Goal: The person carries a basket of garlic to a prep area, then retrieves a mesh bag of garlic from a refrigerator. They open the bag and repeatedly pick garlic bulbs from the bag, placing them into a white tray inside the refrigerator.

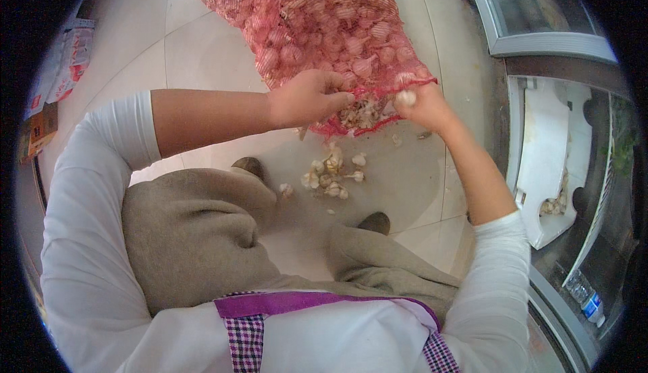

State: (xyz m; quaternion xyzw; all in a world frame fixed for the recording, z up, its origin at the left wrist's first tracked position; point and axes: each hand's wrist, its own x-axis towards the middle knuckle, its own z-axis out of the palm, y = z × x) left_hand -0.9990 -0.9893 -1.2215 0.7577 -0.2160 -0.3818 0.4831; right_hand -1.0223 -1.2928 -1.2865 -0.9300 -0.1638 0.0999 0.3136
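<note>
A red mesh bag [324, 29] packed with garlic bulbs lies on the floor before me, its open mouth towards me. My left hand [311, 97] pinches the left part of the bag's rim between thumb and fingers. At the right side of the mouth, my right hand [428, 107] has a white garlic bulb [405, 98] at its fingers, which are partly hidden by the bulb and the mesh. Loose skins and small pieces [360, 114] show inside the mouth. Below it, several loose garlic bulbs [329, 175] lie on the tiles between my feet.
On the right, a metal-framed glass door [552, 46] stands beside a white foam box [541, 170] with some garlic in it. A plastic bottle [584, 297] lies near the lower right. Packages [73, 62] and a brown carton [40, 127] are at the left edge.
</note>
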